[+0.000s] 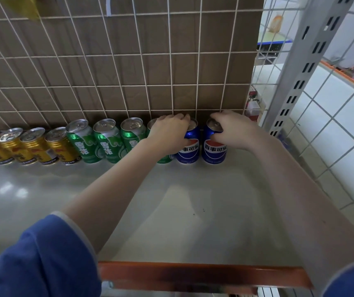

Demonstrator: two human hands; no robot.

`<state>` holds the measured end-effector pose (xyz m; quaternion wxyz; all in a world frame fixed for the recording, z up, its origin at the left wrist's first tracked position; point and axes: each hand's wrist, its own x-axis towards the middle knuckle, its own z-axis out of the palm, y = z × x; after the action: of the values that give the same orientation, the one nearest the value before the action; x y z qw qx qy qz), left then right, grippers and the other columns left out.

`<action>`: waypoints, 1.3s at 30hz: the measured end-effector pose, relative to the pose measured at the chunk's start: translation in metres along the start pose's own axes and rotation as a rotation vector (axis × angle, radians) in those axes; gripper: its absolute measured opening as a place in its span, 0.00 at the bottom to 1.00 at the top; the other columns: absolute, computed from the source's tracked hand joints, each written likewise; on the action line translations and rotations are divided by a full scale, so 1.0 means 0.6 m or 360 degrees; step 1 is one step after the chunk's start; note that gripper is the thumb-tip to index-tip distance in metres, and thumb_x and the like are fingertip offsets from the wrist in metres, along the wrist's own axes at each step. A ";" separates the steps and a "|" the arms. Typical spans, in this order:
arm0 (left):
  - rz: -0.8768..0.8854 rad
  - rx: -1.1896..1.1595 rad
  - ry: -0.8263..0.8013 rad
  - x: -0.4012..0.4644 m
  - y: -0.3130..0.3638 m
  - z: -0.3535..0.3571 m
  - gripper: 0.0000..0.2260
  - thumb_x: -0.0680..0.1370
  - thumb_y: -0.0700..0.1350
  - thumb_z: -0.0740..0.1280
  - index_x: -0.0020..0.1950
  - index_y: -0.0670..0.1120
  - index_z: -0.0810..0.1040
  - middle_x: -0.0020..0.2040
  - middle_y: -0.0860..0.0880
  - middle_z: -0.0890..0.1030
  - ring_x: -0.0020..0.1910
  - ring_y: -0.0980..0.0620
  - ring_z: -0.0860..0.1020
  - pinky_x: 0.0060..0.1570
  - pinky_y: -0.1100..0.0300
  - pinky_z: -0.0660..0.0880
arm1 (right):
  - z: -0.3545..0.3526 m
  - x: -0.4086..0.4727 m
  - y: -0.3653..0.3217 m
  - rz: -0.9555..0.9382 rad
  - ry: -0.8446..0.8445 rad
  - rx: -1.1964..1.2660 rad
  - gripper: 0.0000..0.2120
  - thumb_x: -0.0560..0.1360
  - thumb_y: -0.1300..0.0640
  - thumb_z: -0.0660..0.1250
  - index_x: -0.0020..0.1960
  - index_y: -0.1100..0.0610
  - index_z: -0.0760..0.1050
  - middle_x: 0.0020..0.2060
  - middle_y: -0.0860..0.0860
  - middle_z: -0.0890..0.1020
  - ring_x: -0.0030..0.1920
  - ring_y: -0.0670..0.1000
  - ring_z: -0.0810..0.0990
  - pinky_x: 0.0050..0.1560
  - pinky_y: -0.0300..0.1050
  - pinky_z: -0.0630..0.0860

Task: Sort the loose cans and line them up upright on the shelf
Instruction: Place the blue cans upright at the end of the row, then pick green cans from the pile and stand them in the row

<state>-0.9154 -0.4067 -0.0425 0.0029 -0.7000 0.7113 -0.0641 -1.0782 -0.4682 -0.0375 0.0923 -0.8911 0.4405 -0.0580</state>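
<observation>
- Along the back of the shelf [171, 211], against the wire grid panel [129, 82], the row stands upright and grouped by kind: four gold cans [30, 146] on the left, green cans [105, 142] in the middle, blue Pepsi cans at the right end.
- Left hand [169, 131] reaches over a partly hidden green can and curls its fingers round the top of the first Pepsi can [190, 151], likely snugging it against its neighbour.
- Right hand [231, 130] grips the second Pepsi can [214, 153] near the rim, thumb at the front, fingers over the lid.
- Both blue labels face forward, so this looks like final squaring-up.
- A narrow gap shows between the two Pepsi cans; closing it seems the job in hand.
- No loose cans show on the shelf front; sorting looks nearly done.
</observation>
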 end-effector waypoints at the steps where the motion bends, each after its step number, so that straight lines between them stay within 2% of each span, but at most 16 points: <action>1: -0.0011 -0.0015 -0.0012 0.000 0.001 0.000 0.28 0.77 0.53 0.65 0.73 0.44 0.62 0.68 0.45 0.70 0.65 0.44 0.70 0.60 0.50 0.68 | 0.000 0.001 0.000 0.0000 -0.0006 -0.0002 0.22 0.74 0.55 0.65 0.66 0.58 0.69 0.57 0.57 0.74 0.53 0.57 0.75 0.51 0.50 0.75; 11: -0.0028 -0.0089 -0.0057 0.001 0.000 0.001 0.29 0.77 0.53 0.65 0.74 0.45 0.60 0.71 0.46 0.67 0.68 0.44 0.68 0.62 0.49 0.68 | -0.015 0.007 0.009 -0.0095 -0.0040 0.0131 0.20 0.73 0.54 0.69 0.63 0.56 0.72 0.52 0.54 0.76 0.47 0.51 0.73 0.42 0.43 0.67; 16: -0.0041 -0.0075 -0.0035 -0.006 0.002 0.001 0.30 0.77 0.53 0.65 0.75 0.45 0.60 0.73 0.46 0.64 0.72 0.45 0.62 0.68 0.49 0.62 | -0.019 0.012 0.010 -0.0065 -0.0110 0.0186 0.25 0.73 0.54 0.68 0.68 0.56 0.68 0.61 0.55 0.75 0.54 0.53 0.74 0.45 0.43 0.68; 19: -0.0128 -0.0131 0.0037 -0.026 0.011 -0.008 0.28 0.77 0.47 0.65 0.75 0.46 0.59 0.75 0.45 0.61 0.74 0.45 0.57 0.72 0.50 0.56 | -0.019 -0.002 0.007 -0.0021 -0.0121 0.0161 0.29 0.73 0.54 0.68 0.72 0.55 0.64 0.66 0.55 0.71 0.61 0.55 0.73 0.53 0.46 0.72; 20: -0.0181 -0.0175 0.0121 -0.040 0.015 -0.012 0.28 0.77 0.44 0.65 0.75 0.46 0.60 0.74 0.46 0.62 0.74 0.46 0.58 0.72 0.51 0.55 | -0.017 -0.013 0.005 0.0006 -0.0054 0.0133 0.31 0.73 0.53 0.67 0.74 0.54 0.61 0.68 0.55 0.69 0.64 0.56 0.71 0.58 0.48 0.72; 22: -0.0342 -0.0297 0.0382 -0.076 0.019 -0.017 0.26 0.76 0.41 0.64 0.74 0.45 0.63 0.73 0.45 0.65 0.73 0.45 0.60 0.71 0.51 0.58 | -0.008 -0.042 -0.006 0.0021 0.0302 0.0040 0.29 0.74 0.53 0.66 0.73 0.55 0.62 0.68 0.56 0.69 0.65 0.58 0.70 0.61 0.52 0.70; 24: -0.0510 -0.0381 0.0600 -0.121 0.014 -0.013 0.25 0.76 0.41 0.64 0.73 0.44 0.64 0.73 0.44 0.66 0.74 0.44 0.60 0.71 0.51 0.58 | 0.010 -0.071 -0.025 -0.0028 0.0688 -0.0058 0.24 0.74 0.56 0.67 0.69 0.58 0.69 0.62 0.57 0.74 0.61 0.59 0.73 0.58 0.54 0.72; 27: -0.0741 -0.0346 0.0624 -0.181 -0.019 0.010 0.27 0.75 0.43 0.67 0.74 0.44 0.64 0.74 0.43 0.64 0.75 0.43 0.57 0.72 0.50 0.55 | 0.054 -0.093 -0.066 -0.0143 0.0916 -0.0012 0.20 0.70 0.59 0.71 0.60 0.62 0.76 0.53 0.60 0.79 0.52 0.61 0.78 0.50 0.54 0.76; 30: -0.0967 -0.0306 0.0449 -0.234 -0.071 0.029 0.28 0.77 0.46 0.66 0.75 0.46 0.61 0.76 0.44 0.60 0.76 0.44 0.54 0.73 0.49 0.53 | 0.099 -0.096 -0.120 -0.0188 0.0768 0.0080 0.20 0.68 0.58 0.73 0.58 0.61 0.77 0.51 0.59 0.80 0.52 0.60 0.79 0.50 0.53 0.77; 34: -0.1196 -0.0337 0.0443 -0.324 -0.142 0.041 0.28 0.77 0.49 0.66 0.75 0.47 0.61 0.76 0.44 0.59 0.76 0.44 0.53 0.73 0.49 0.54 | 0.145 -0.096 -0.208 -0.0236 0.0527 0.0107 0.24 0.69 0.54 0.73 0.62 0.61 0.75 0.56 0.61 0.78 0.59 0.62 0.77 0.57 0.57 0.74; 36: -0.1302 -0.0331 0.0395 -0.377 -0.174 0.044 0.29 0.77 0.51 0.65 0.76 0.47 0.59 0.77 0.44 0.58 0.76 0.44 0.52 0.74 0.49 0.53 | 0.159 -0.095 -0.265 -0.0264 0.0430 0.0058 0.26 0.73 0.49 0.69 0.67 0.60 0.71 0.63 0.62 0.74 0.66 0.63 0.71 0.65 0.58 0.67; 39: -0.1426 -0.0338 0.0281 -0.462 -0.229 0.049 0.32 0.77 0.56 0.63 0.77 0.50 0.54 0.78 0.45 0.52 0.77 0.44 0.48 0.74 0.47 0.51 | 0.180 -0.094 -0.365 -0.0336 0.0225 0.0001 0.32 0.78 0.41 0.56 0.76 0.55 0.55 0.74 0.59 0.59 0.75 0.59 0.55 0.73 0.55 0.51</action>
<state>-0.7706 -0.1346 -0.0824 -0.1574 -0.9264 0.3391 -0.0451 -0.9230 -0.2809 -0.0969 0.0547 -0.9262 0.3495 -0.1301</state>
